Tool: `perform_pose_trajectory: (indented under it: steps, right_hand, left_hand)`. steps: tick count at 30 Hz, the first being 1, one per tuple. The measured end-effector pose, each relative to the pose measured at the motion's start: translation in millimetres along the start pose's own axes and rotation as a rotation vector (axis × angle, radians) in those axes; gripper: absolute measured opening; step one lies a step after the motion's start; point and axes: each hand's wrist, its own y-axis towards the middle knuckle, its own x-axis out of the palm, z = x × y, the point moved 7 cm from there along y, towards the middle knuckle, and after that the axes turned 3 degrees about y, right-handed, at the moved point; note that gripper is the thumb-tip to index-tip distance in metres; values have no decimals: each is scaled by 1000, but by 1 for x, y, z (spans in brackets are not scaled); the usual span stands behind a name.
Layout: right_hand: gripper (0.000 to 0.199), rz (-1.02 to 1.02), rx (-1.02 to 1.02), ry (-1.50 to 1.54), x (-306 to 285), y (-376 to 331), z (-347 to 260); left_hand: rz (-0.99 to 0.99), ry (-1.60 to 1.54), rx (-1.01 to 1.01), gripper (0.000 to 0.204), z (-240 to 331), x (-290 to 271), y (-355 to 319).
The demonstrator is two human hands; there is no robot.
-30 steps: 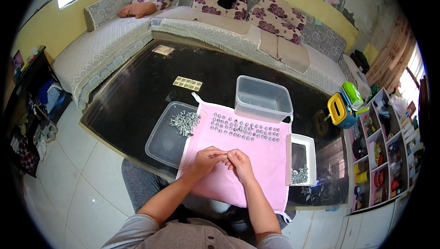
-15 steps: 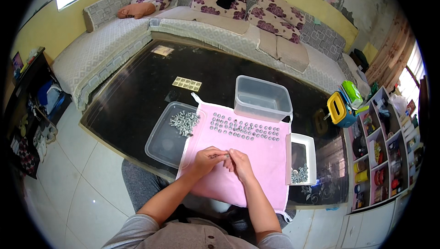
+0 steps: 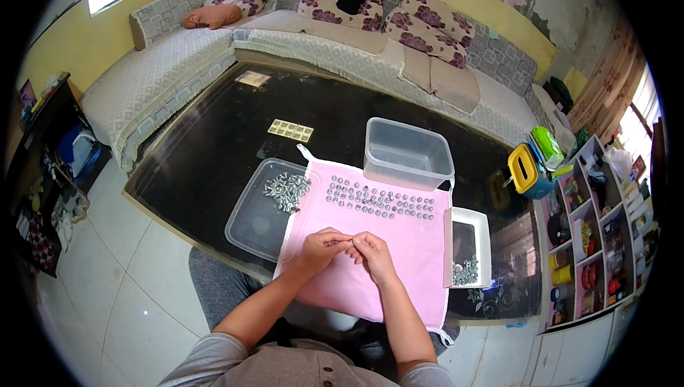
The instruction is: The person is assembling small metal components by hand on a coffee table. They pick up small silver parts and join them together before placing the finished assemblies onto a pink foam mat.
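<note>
Over the near half of a pink cloth (image 3: 342,294), my left hand (image 3: 324,249) and my right hand (image 3: 373,255) meet at the fingertips. Both are closed in a pinch on a small silvery metal fastener (image 3: 350,242), mostly hidden by the fingers, so its exact kind is unclear. Beyond them, several small metal fasteners (image 3: 381,200) stand in rows on the cloth. To the left, a heap of loose metal screws (image 3: 286,190) lies in a shallow clear plastic lid (image 3: 249,223). On the right, small metal pieces like nuts (image 3: 466,272) lie in a white box (image 3: 483,234).
A clear plastic tub (image 3: 409,153) stands at the cloth's far edge. The dark glossy table (image 3: 206,138) also bears a gold-coloured card (image 3: 290,130) and a yellow-and-blue container (image 3: 526,170). A shelf unit (image 3: 588,230) stands at the right, a long sofa (image 3: 313,38) behind.
My right fingers have curled in closer against the left fingertips, covering more of the small fastener. The forearms, the rows and the containers stay where they were.
</note>
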Motion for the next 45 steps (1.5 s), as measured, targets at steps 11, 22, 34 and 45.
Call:
perform_pose_trajectory:
  steps: [11,22,34,45]
  right_hand:
    - [27,-43,46,-8,0,0,6]
    - [29,-98,115,-41,1,1,11]
    - [32,-13,23,-5,5,-2,-2]
    - [34,-100,17,-23,5,-1,4]
  left_hand:
    - [-4,18,-21,15,-1,0,-1]
    - [-13,101,1,16,-3,-2,-1]
    - [-58,-20,-7,14,-4,1,-1]
    - [-73,-104,-27,13,-2,4,-1]
